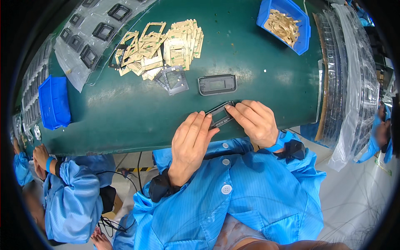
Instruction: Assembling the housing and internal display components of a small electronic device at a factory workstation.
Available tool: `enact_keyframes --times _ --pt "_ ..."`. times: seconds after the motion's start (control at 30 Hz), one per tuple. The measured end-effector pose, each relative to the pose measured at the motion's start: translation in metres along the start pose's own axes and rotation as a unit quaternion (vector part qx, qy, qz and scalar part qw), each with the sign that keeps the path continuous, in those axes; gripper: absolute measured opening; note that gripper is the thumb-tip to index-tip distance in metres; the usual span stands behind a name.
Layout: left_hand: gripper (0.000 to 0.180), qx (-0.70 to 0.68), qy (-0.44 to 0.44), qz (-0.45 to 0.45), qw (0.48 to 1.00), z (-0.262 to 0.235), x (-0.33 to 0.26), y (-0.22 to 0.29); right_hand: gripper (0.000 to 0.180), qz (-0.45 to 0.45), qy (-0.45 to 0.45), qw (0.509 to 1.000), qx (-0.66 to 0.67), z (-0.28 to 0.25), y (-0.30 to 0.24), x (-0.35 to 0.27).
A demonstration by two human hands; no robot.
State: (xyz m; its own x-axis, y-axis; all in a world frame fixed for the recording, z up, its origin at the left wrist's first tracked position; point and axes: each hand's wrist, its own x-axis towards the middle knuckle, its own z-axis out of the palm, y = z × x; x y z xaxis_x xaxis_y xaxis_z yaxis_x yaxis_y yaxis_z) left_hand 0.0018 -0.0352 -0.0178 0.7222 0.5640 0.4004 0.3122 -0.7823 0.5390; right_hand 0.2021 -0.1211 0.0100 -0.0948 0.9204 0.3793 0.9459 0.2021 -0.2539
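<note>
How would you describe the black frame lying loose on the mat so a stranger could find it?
On the green mat, look just beyond both hands. The black frame lies flat there, alone, right of the tan stack. Unlike the one held, nothing touches it.

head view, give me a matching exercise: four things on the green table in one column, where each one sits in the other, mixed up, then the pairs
Things:
1. small black frame
2. dark grey rectangular frame
3. blue bin of tan scraps
4. pile of tan backing sheets

Places:
A. far right part of the green table
B. lying free just beyond the hands
C. far side of the table, left of its middle
D. pinched between the left hand and the right hand at the near edge

Pairs: 1-D, 2-B, 3-A, 4-C
</note>
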Motion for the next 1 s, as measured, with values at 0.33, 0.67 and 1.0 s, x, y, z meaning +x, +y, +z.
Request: enact_keyframes --times 0.33,0.67,1.0 --pt "0.045 -0.011 0.020 0.016 1.000 0.004 -0.001 -0.005 0.046 -0.030 0.017 0.999 0.003 0.007 0.008 -0.009" --pt "0.040 0.003 -0.012 -0.030 0.999 -0.003 0.000 0.006 0.046 -0.020 -0.011 1.000 0.008 -0.001 0.005 -0.001" --pt "0.041 -0.032 0.018 -0.028 0.999 0.002 -0.001 0.000 0.045 -0.049 0.009 0.999 -0.007 0.006 0.011 -0.008"
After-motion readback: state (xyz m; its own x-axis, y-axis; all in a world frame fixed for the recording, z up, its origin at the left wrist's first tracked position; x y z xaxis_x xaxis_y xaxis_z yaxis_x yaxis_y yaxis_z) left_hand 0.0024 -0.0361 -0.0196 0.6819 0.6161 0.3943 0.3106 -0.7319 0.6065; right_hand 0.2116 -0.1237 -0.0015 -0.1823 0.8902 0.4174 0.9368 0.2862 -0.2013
